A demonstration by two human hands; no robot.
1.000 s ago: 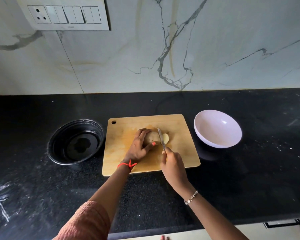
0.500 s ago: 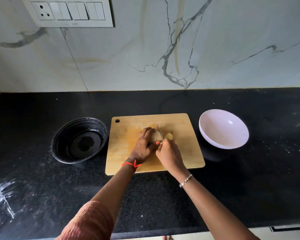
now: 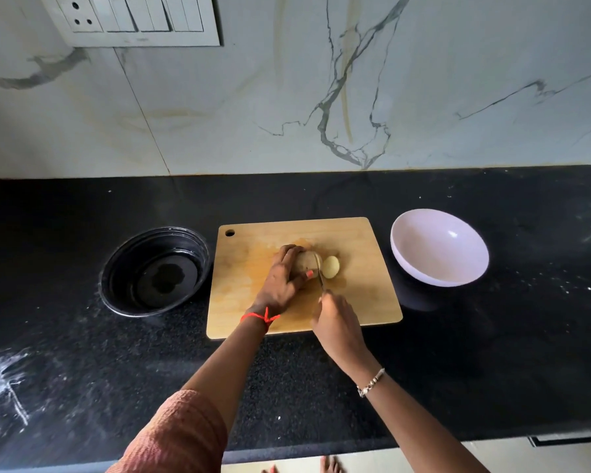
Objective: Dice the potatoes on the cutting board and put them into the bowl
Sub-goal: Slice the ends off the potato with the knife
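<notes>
A brown potato lies on the wooden cutting board. My left hand grips it from the left, fingers curled over its top. A pale cut slice lies flat just right of the potato. My right hand holds a knife by the handle, its blade standing between the potato and the slice. The white bowl sits empty to the right of the board.
A black round container with some liquid sits left of the board on the black countertop. A marble wall rises behind, with a switch panel at top left. The counter's front edge runs below my arms.
My right hand has drawn back toward me with the knife, after pushing forward over the potato half a second ago. The left hand stays on the potato.
</notes>
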